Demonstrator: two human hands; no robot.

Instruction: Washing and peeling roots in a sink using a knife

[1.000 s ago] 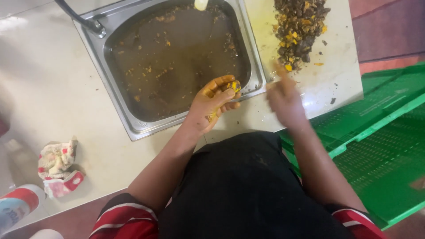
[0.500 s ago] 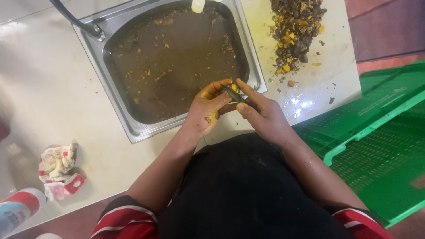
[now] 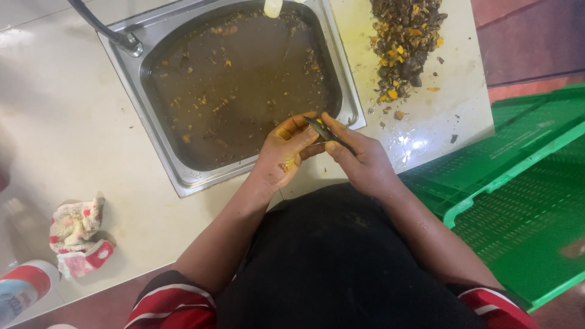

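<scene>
My left hand (image 3: pixel 285 153) and my right hand (image 3: pixel 359 159) meet at the front right corner of a steel sink (image 3: pixel 164 155). Both pinch a small dark, flat shell-like piece (image 3: pixel 321 130) between their fingertips. Yellow-orange pulp smears my left fingers and palm. The sink holds murky brown water (image 3: pixel 244 79) with floating yellow bits. On the counter to the right lies a heap of dark shells mixed with yellow scraps (image 3: pixel 405 39).
A green slatted plastic crate (image 3: pixel 518 183) stands at the right. A crumpled red-and-white cloth (image 3: pixel 76 234) and a red-and-white bottle (image 3: pixel 21 289) lie on the pale counter at the left. A dark hose (image 3: pixel 100 27) runs to the sink's far corner.
My right hand came back from near the shell heap and joined my left. Both now grip the small dark piece, which has turned slightly between the fingers.
</scene>
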